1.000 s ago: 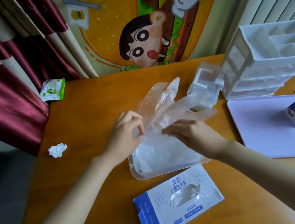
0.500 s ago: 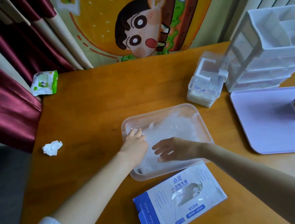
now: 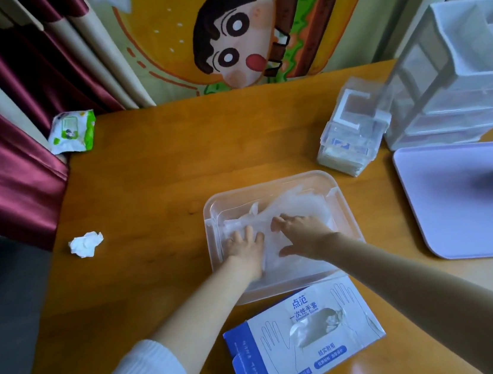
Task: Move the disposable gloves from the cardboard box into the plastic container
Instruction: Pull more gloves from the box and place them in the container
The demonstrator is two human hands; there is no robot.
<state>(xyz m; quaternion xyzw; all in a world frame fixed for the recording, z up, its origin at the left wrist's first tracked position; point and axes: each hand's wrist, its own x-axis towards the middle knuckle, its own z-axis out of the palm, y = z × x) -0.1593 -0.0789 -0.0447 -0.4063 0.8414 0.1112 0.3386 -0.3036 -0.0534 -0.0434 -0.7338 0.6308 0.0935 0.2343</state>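
Our left hand (image 3: 246, 246) and right hand (image 3: 302, 233) spread flat on gloves (image 3: 300, 203) in container (image 3: 269, 183); flimsy, slippery, we'd pinch edges

Orange-brown wooden counter (image 3: 174, 164). Plastic container (image 3: 213, 240) mid-counter, cardboard box (image 3: 304, 339) just in front, crumpled tissue (image 3: 86, 244) and wipes pack (image 3: 72, 132) at left. At right, clear stacked boxes (image 3: 352, 133), white drawer unit (image 3: 457, 92), lilac tray (image 3: 452, 202).

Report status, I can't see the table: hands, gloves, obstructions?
Left hand and right hand open, pressing on thin clear plastic gloves inside clear rectangular plastic container. Blue-and-white cardboard box beside it, gloves showing in its window. Nothing blocking.
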